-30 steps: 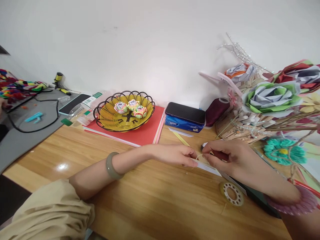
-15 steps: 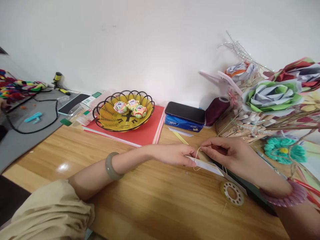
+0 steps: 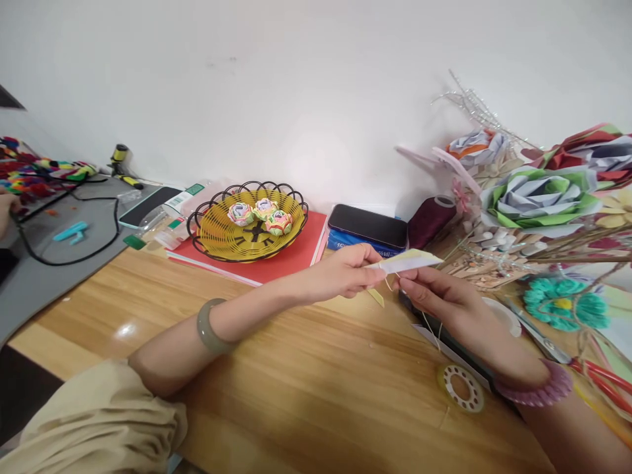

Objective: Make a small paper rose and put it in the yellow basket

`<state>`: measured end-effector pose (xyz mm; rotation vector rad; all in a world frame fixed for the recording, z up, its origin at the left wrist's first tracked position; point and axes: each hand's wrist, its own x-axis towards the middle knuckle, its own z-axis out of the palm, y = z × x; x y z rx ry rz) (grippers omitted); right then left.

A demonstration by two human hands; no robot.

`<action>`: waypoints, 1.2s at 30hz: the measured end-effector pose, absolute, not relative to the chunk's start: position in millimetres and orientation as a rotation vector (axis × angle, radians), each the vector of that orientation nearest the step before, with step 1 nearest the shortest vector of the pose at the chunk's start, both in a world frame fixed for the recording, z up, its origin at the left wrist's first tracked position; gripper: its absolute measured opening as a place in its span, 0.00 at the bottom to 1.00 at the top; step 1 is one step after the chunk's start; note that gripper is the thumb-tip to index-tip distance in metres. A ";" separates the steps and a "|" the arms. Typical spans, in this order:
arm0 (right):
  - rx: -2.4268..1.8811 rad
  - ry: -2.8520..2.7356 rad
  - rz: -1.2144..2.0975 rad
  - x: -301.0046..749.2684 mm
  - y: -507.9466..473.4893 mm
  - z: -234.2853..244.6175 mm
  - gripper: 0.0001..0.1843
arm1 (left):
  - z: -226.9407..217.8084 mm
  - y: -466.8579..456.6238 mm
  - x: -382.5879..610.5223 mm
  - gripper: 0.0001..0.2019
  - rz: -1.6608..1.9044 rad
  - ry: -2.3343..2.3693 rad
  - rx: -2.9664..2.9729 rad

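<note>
My left hand (image 3: pixel 353 271), with a bracelet on its wrist, pinches one end of a narrow folded paper strip (image 3: pixel 409 262), white with a pale yellow edge. Close beside it, my right hand (image 3: pixel 444 303) has its thumb and finger closed on a thin pale string (image 3: pixel 428 327). The string hangs in a loop between the hands and trails below the right one. Under the right hand lies a long dark object, partly hidden. A roll of tape (image 3: pixel 463 388) rests on the table just in front of it.
A yellow woven basket (image 3: pixel 217 240) holding paper flowers stands on red paper (image 3: pixel 316 240). A phone (image 3: pixel 368 226) lies on a blue tissue pack beside a dark thread spool (image 3: pixel 430 220). Paper flowers (image 3: pixel 540 197) and red-handled scissors (image 3: pixel 600 378) are at right; another person's hand (image 3: pixel 6 207) is far left.
Both hands have risen a little, and the paper strip now tilts upward instead of down. The string loop has dropped below the strip. At far left, the other person's hand shows more.
</note>
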<state>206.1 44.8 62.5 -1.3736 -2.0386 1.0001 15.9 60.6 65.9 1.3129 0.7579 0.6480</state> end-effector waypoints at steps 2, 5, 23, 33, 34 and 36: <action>-1.332 -2.131 0.868 200.0 38.7 64.4 0.15 | 64.4 61.6 17.2 0.04 0.720 0.776 1.260; -1.305 -2.242 0.621 194.7 31.7 65.0 0.13 | 60.3 63.2 18.6 0.03 0.778 0.771 1.236; -1.174 -2.580 -0.190 197.2 20.4 61.4 0.15 | 45.4 62.0 21.5 0.04 0.767 1.218 1.819; -0.933 -2.757 -0.171 209.1 23.6 84.3 0.14 | 59.7 55.4 14.1 0.01 0.316 0.788 2.173; -0.963 -2.730 -0.043 211.1 25.4 84.5 0.12 | 61.2 55.5 13.4 0.01 0.294 0.712 2.125; -1.060 -2.591 0.270 214.2 29.2 83.1 0.06 | 63.1 54.7 12.2 0.02 0.254 0.589 1.955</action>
